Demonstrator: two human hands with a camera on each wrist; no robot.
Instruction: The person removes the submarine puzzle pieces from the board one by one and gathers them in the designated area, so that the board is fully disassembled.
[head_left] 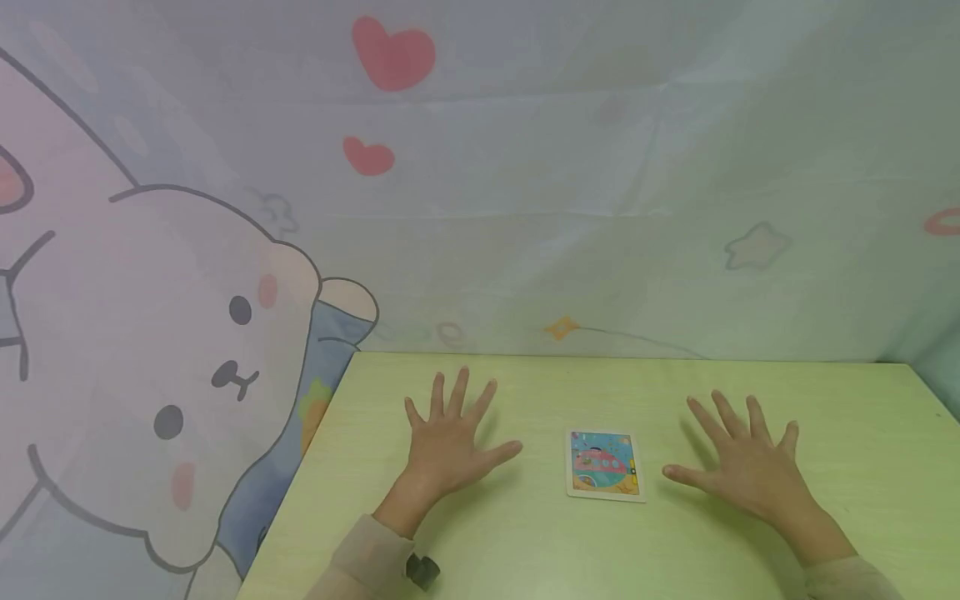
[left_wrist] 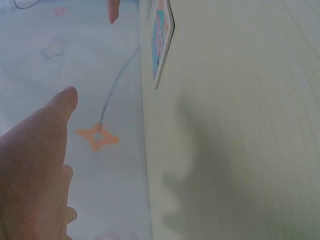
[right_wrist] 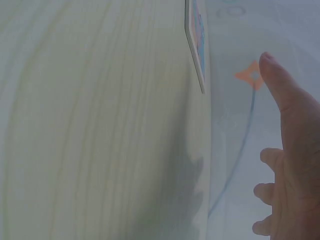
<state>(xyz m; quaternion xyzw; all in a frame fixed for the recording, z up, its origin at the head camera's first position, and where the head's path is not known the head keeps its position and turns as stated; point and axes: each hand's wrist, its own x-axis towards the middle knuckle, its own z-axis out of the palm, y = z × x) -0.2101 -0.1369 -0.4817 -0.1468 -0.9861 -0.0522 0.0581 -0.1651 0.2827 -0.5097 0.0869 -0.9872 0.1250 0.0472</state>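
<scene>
A square picture puzzle [head_left: 603, 465] with a pale border lies flat on the table, showing a pink submarine on blue. To its left my left hand [head_left: 448, 454] spreads its fingers, thumb toward the puzzle, holding nothing. On the other side my right hand [head_left: 753, 475] is spread the same way, its thumb a short way from the puzzle's right edge. Both hands hover over the table and cast shadows on it. In the left wrist view the puzzle [left_wrist: 161, 40] appears edge-on beyond the thumb; the right wrist view shows its thin side [right_wrist: 196, 45] too.
The pale yellow-green table [head_left: 510, 550] ends at a back edge against a hanging cloth [head_left: 525, 208] printed with hearts, stars and a large white bunny [head_left: 165, 375] at left. A small black device [head_left: 422, 572] sits at the left wrist, below the sleeve cuff.
</scene>
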